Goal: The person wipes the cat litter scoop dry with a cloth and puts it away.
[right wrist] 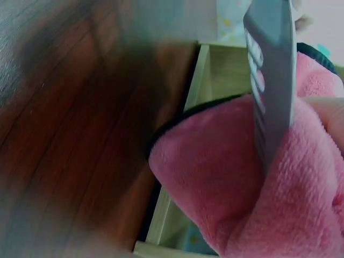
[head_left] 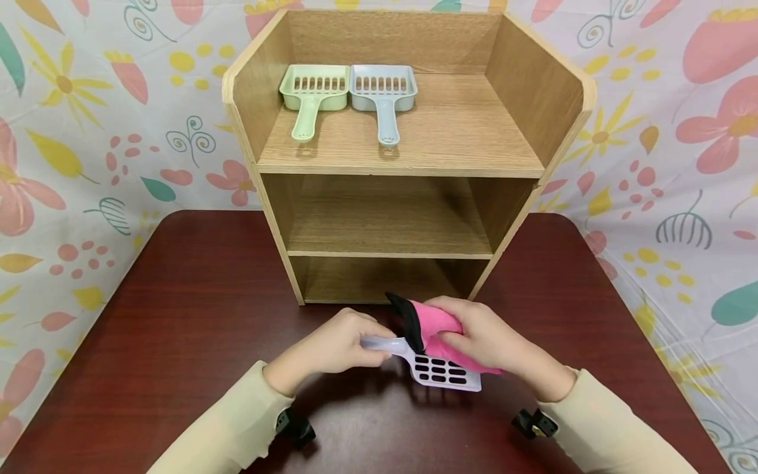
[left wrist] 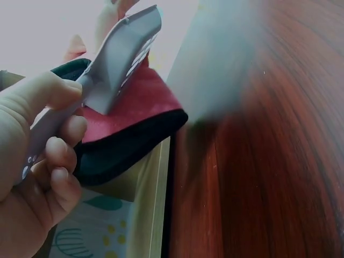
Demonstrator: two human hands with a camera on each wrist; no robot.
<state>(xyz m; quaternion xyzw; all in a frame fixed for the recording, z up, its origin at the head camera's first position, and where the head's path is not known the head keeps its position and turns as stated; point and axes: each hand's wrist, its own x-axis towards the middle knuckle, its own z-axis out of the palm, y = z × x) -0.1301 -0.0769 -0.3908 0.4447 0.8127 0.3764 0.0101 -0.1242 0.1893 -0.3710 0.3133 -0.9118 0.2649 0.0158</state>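
Note:
My left hand [head_left: 343, 339] grips the handle of a pale lilac slotted litter scoop [head_left: 441, 374], thumb along the top and fingers curled beneath, as the left wrist view shows. The scoop is held over the table, its slotted pan pointing right. In my right hand [head_left: 482, 329] is a pink plush cloth [head_left: 438, 319] with a black edge, bunched between thumb and fingers. The cloth lies against the scoop's pan and hangs on both sides of it in the right wrist view [right wrist: 215, 172]. Part of the pan is hidden behind the cloth.
A wooden shelf unit [head_left: 391, 255] stands at the back of the dark red table [head_left: 195, 329]. On its top board sit a green litter scoop [head_left: 306, 118] and a blue litter scoop [head_left: 387, 122], side by side at the left, handles forward. A flower-patterned curtain [head_left: 118, 131] hangs behind.

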